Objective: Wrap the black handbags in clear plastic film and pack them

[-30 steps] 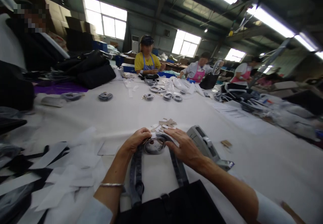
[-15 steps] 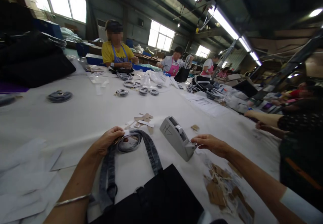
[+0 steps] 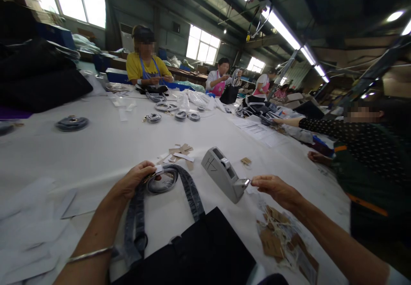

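My left hand (image 3: 138, 177) is closed on a coiled grey strap (image 3: 164, 183), near its metal clasp and a small white paper wrap (image 3: 159, 169). The coil lies against the plastic-wrapped handle (image 3: 189, 186) of a black bag (image 3: 199, 250), which lies in front of me. To the right stands a grey tape dispenser (image 3: 221, 173) marked with black lines. Just off its cutting end, the fingertips of my right hand (image 3: 272, 187) are pinched together on the end of the clear tape, which barely shows.
Brown tags with strings (image 3: 276, 238) lie at the lower right, and paper strips (image 3: 183, 152) lie behind the coil. White sheets (image 3: 28, 221) cover the left. More coiled straps (image 3: 72, 123) rest farther back. A co-worker (image 3: 359, 148) reaches across the table from the right.
My right hand has drawn slightly right, away from the dispenser's cutting end. My left hand keeps its grip on the strap. The co-worker on the right has leaned in, one arm stretched over the table.
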### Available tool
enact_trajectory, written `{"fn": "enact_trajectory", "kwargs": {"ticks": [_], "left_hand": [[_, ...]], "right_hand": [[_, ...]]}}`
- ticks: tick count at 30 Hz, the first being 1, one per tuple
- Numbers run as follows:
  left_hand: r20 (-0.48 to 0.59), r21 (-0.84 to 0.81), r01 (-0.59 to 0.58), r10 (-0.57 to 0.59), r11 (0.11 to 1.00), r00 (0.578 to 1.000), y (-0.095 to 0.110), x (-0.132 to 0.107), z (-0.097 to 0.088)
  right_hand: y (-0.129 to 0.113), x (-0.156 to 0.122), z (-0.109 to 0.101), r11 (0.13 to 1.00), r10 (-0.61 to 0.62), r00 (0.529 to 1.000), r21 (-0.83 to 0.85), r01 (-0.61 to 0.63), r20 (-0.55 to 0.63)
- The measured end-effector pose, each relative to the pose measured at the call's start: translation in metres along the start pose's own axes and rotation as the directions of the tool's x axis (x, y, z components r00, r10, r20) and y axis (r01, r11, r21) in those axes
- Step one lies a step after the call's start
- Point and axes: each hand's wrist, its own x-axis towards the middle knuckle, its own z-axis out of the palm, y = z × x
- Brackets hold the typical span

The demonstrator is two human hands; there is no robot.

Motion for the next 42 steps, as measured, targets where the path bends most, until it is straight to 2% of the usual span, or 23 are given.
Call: {"fn": "enact_trajectory", "kwargs": {"ticks": [2, 4, 6, 9, 12, 13, 15, 17, 20, 22, 25, 28, 33, 42], "left_hand": [[0.008, 0.008, 0.003, -0.003, 1.000, 1.000, 0.000, 0.000, 0.000], [0.012, 0.011, -0.006, 0.006, 1.000, 1.000, 0.001, -0.001, 0.000], [0.007, 0.014, -0.026, 0.026, 1.000, 1.000, 0.001, -0.002, 0.001], [0.018, 0.012, -0.070, 0.070, 0.997, 0.997, 0.000, -0.005, 0.004], [0.018, 0.001, -0.111, 0.111, 0.994, 0.994, -0.003, -0.004, 0.006], [0.010, -0.002, -0.121, 0.121, 0.993, 0.993, -0.004, -0.003, 0.006], [-0.003, -0.007, -0.137, 0.137, 0.991, 0.991, -0.005, -0.003, 0.006], [-0.004, -0.012, -0.145, 0.145, 0.989, 0.989, -0.006, -0.003, 0.006], [-0.003, -0.021, -0.142, 0.142, 0.990, 0.990, -0.007, -0.004, 0.006], [-0.002, -0.027, -0.139, 0.139, 0.990, 0.990, -0.008, -0.003, 0.007], [-0.010, -0.038, -0.151, 0.151, 0.988, 0.988, -0.009, -0.001, 0.006], [-0.030, -0.046, -0.167, 0.166, 0.985, 0.986, -0.011, 0.002, 0.006], [-0.042, -0.043, -0.173, 0.172, 0.984, 0.984, -0.012, 0.003, 0.007], [-0.044, -0.041, -0.168, 0.167, 0.985, 0.985, -0.011, 0.001, 0.010]], "right_hand": [[0.013, 0.001, 0.006, 0.997, 0.071, 0.996, -0.013, -0.072, -0.048], [0.028, 0.004, 0.009, 0.996, 0.068, 0.995, -0.054, -0.072, -0.071], [0.044, 0.006, 0.006, 0.980, 0.043, 0.995, -0.188, -0.060, -0.095], [0.058, 0.001, -0.008, 0.911, 0.039, 0.986, -0.398, -0.102, -0.164], [0.048, -0.008, -0.010, 0.955, -0.007, 0.987, -0.292, -0.040, -0.161], [0.036, -0.012, -0.003, 0.969, -0.044, 0.991, -0.248, 0.011, -0.130], [0.005, -0.020, 0.029, 0.980, -0.141, 0.988, -0.149, 0.131, -0.059], [-0.032, -0.026, 0.078, 0.980, -0.195, 0.979, -0.035, 0.197, 0.066], [-0.078, -0.020, 0.159, 0.950, -0.309, 0.908, 0.142, 0.278, 0.285], [-0.095, -0.008, 0.203, 0.919, -0.368, 0.884, 0.258, 0.299, 0.289], [-0.098, 0.016, 0.244, 0.886, -0.393, 0.892, 0.352, 0.302, 0.224], [-0.088, 0.037, 0.261, 0.883, -0.361, 0.915, 0.380, 0.274, 0.179], [-0.075, 0.055, 0.268, 0.909, -0.290, 0.948, 0.347, 0.231, 0.129], [-0.072, 0.060, 0.268, 0.917, -0.289, 0.942, 0.332, 0.222, 0.168]]}}
